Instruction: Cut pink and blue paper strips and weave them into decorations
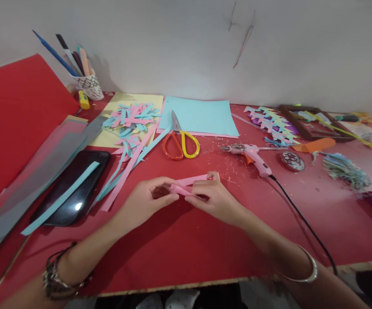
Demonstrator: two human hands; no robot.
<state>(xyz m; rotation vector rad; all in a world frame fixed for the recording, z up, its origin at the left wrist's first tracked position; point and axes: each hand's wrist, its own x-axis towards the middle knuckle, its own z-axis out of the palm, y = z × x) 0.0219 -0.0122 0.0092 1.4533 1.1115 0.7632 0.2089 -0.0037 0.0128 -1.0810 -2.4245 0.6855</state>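
Between both hands, above the red table, is a folded pink paper strip (183, 189). My left hand (152, 195) pinches its left end between thumb and fingers. My right hand (213, 193) closes on the right part, with one stretch of the strip angling up behind the fingers. Just beyond the hands lie scissors (189, 145) with one red and one yellow handle, blades pointing away. To the right rests a pink glue gun (252, 155), its cord running toward the table's front edge. The inner folds of the strip are hidden by my fingers.
Left stands a black phone (73, 189) with a blue strip (65, 195) across it. Behind are cut paper pieces (132, 118), blue sheets (199, 116) and a pen cup (91, 86). Right are a woven paper chain (272, 124), a round tin (292, 161) and a tassel (345, 171).
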